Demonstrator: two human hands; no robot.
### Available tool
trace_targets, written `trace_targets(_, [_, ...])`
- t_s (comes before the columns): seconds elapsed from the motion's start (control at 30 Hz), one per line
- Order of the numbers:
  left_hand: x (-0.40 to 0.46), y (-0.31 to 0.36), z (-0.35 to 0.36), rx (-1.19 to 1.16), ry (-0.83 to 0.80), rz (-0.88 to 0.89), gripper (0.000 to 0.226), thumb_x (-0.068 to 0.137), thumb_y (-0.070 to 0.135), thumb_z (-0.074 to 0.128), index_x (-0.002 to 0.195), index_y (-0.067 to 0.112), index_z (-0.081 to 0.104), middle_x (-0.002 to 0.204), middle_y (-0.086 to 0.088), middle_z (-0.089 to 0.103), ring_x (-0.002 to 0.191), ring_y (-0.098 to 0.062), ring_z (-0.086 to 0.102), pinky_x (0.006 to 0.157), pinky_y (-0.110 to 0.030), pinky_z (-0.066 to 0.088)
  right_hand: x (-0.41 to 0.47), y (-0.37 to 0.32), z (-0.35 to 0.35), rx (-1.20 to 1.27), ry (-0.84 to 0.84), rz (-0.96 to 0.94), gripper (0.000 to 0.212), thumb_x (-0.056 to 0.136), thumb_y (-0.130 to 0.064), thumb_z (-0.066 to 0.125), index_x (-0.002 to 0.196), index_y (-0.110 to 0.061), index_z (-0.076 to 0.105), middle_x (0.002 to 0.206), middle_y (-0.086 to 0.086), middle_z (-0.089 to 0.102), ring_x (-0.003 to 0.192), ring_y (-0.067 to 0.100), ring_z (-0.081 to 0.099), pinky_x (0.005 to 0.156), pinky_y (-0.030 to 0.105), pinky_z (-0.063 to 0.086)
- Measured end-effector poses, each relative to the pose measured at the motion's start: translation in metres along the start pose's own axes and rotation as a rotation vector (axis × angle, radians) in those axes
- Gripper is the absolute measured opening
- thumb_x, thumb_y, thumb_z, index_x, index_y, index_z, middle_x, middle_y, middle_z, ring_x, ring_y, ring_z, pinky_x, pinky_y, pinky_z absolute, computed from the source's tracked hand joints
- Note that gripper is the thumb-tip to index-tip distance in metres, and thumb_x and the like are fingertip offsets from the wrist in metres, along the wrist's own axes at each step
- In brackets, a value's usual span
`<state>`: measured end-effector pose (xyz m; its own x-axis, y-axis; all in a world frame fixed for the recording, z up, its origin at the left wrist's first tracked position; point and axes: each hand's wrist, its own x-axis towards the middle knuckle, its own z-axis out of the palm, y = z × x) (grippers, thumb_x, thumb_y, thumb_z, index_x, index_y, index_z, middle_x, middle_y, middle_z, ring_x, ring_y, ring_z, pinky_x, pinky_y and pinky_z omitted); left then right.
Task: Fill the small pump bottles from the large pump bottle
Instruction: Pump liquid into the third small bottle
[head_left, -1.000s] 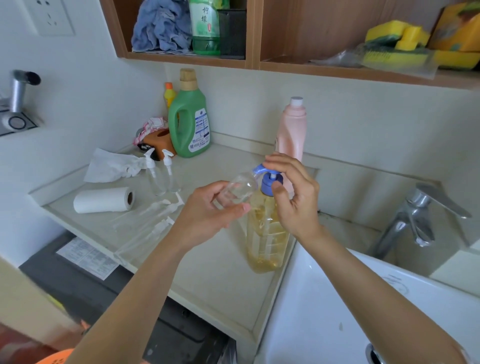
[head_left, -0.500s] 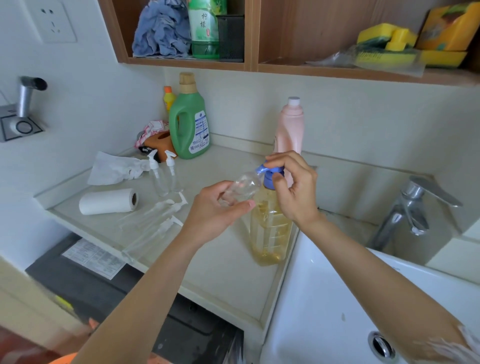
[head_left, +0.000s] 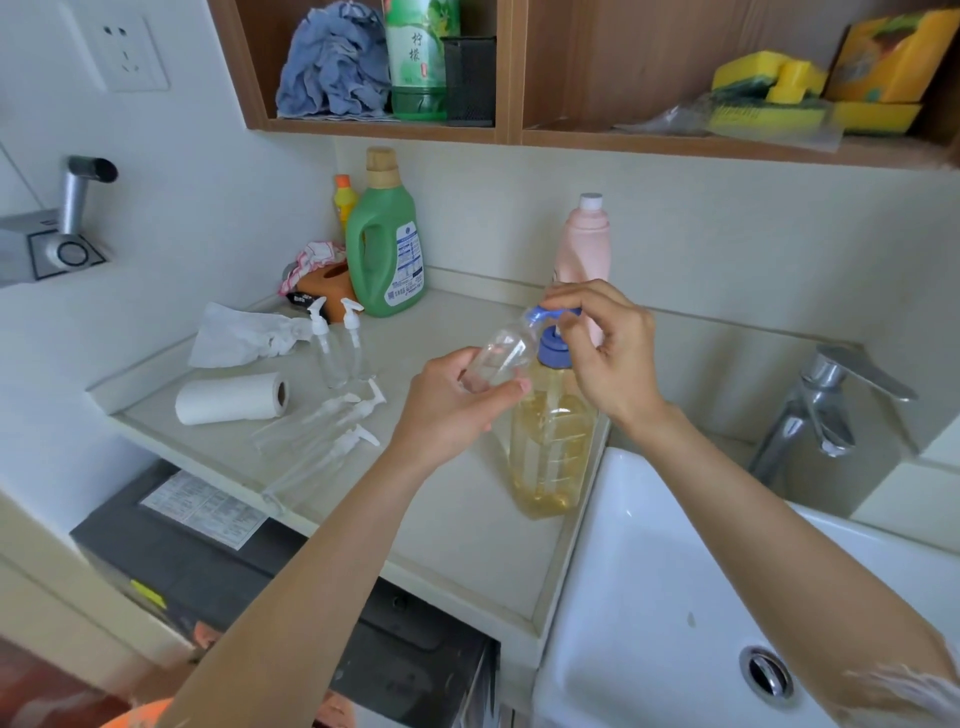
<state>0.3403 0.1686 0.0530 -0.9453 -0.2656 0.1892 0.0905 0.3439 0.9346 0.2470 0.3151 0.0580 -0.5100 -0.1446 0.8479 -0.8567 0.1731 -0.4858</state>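
White ceramic sink basin (head_left: 649, 597) fills the lower right of the frame, chrome tap (head_left: 821, 410) behind it at mid right. Pale stone countertop (head_left: 457, 519) runs from centre to left. Wooden wall shelf (head_left: 623, 137) across the top w/ a crumpled blue cloth (head_left: 332, 62) and yellow sponges (head_left: 769, 83).

Centre frame, at the counter's right edge just beside the basin: large clear pump bottle w/ amber liquid and blue pump head (head_left: 550, 441), standing upright. Behind it a tall pink plastic bottle (head_left: 584, 244); upper centre-left a green detergent jug w/ tan cap (head_left: 384, 249).

Left of centre: white paper towel roll (head_left: 228, 397) lying on its side. Two small clear pump bottles w/ white tops (head_left: 337, 348) stand upright near it; three more (head_left: 322, 426) lie flat just below those.

Right hand (head_left: 608, 353) sits at the blue pump head, fingers curled round it, grasping the pump. Left hand (head_left: 452, 410) grips an uncapped small clear bottle (head_left: 501, 353), tilted, its mouth up against the blue spout. Contents of that bottle: cannot tell.
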Motion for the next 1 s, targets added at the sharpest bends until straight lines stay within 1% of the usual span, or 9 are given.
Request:
trace_targets(0.17, [0.002,-0.010,-0.003,0.087,-0.010,-0.007,0.029,0.074,0.035,0.080,0.089,0.014,0.068,0.065,-0.001,0.052,0.057,-0.015,0.048,0.046,-0.022,0.035,-0.016,0.002,0.009,0.028,0.046,0.011,0.031,0.076,-0.007,0.042,0.084,0.001,0.072,0.089,0.013,0.068,0.091,0.012,0.063,0.077,0.011,0.046])
trace_targets(0.3, [0.000,-0.008,-0.004,0.072,-0.016,-0.020,0.032,0.074,0.034,0.079,0.092,0.011,0.068,0.064,-0.004,0.051,0.048,-0.012,0.043,0.040,-0.015,0.032,-0.017,0.001,0.008,0.033,0.028,0.014,0.032,0.074,-0.007,0.043,0.084,0.001,0.072,0.089,0.013,0.068,0.089,0.013,0.064,0.078,0.010,0.046])
trace_targets(0.37, [-0.001,-0.007,-0.004,0.061,-0.035,-0.015,0.026,0.075,0.033,0.079,0.090,0.015,0.069,0.062,-0.005,0.050,0.046,-0.011,0.043,0.039,-0.015,0.032,-0.013,0.000,0.003,0.042,-0.004,0.018,0.032,0.074,-0.009,0.044,0.086,0.000,0.072,0.091,0.008,0.067,0.089,0.014,0.064,0.081,0.013,0.046])
trace_targets(0.43, [-0.002,-0.003,-0.004,0.025,-0.053,-0.019,0.014,0.076,0.030,0.078,0.086,0.025,0.069,0.063,-0.004,0.052,0.048,-0.010,0.048,0.039,-0.017,0.034,-0.004,-0.002,-0.005,0.043,-0.065,0.000,0.033,0.075,-0.010,0.044,0.089,-0.001,0.072,0.092,0.003,0.067,0.090,0.013,0.064,0.085,0.017,0.046])
trace_targets(0.6, [0.000,0.004,-0.004,0.028,-0.060,-0.007,0.014,0.076,0.029,0.078,0.085,0.030,0.068,0.066,-0.001,0.057,0.056,-0.012,0.056,0.040,-0.021,0.037,0.017,-0.001,-0.014,0.045,-0.148,0.000,0.031,0.082,-0.016,0.045,0.090,-0.005,0.073,0.089,-0.001,0.067,0.088,0.004,0.062,0.083,0.018,0.045])
trace_targets(0.67, [-0.001,0.003,-0.005,0.005,-0.059,-0.021,0.014,0.077,0.027,0.078,0.086,0.029,0.068,0.068,-0.002,0.057,0.060,-0.017,0.057,0.039,-0.020,0.035,0.011,0.000,-0.012,0.048,-0.107,0.016,0.031,0.082,-0.016,0.045,0.089,-0.007,0.074,0.088,-0.002,0.067,0.089,-0.001,0.061,0.083,0.018,0.046])
trace_targets(0.73, [-0.001,0.001,-0.005,-0.014,-0.056,-0.044,0.014,0.077,0.026,0.078,0.087,0.026,0.068,0.068,-0.001,0.056,0.060,-0.018,0.056,0.038,-0.020,0.034,0.004,0.001,-0.006,0.049,-0.044,0.011,0.030,0.082,-0.014,0.045,0.087,-0.006,0.074,0.088,0.000,0.067,0.089,0.002,0.063,0.084,0.019,0.047])
trace_targets(0.83, [-0.002,-0.002,-0.005,-0.014,-0.047,-0.060,0.014,0.076,0.026,0.078,0.087,0.025,0.069,0.066,-0.001,0.054,0.056,-0.015,0.054,0.038,-0.020,0.032,-0.003,0.004,0.004,0.057,0.020,-0.014,0.029,0.080,-0.007,0.045,0.084,-0.001,0.072,0.087,0.005,0.067,0.089,0.011,0.064,0.083,0.019,0.047])
trace_targets(1.0, [-0.006,-0.005,-0.001,-0.002,-0.049,-0.082,0.012,0.077,0.026,0.078,0.083,0.027,0.068,0.062,0.001,0.052,0.043,-0.005,0.049,0.039,-0.020,0.031,-0.014,0.009,0.012,0.070,0.071,-0.035,0.024,0.080,-0.004,0.047,0.081,0.002,0.070,0.085,0.009,0.064,0.081,0.017,0.061,0.071,0.011,0.044])
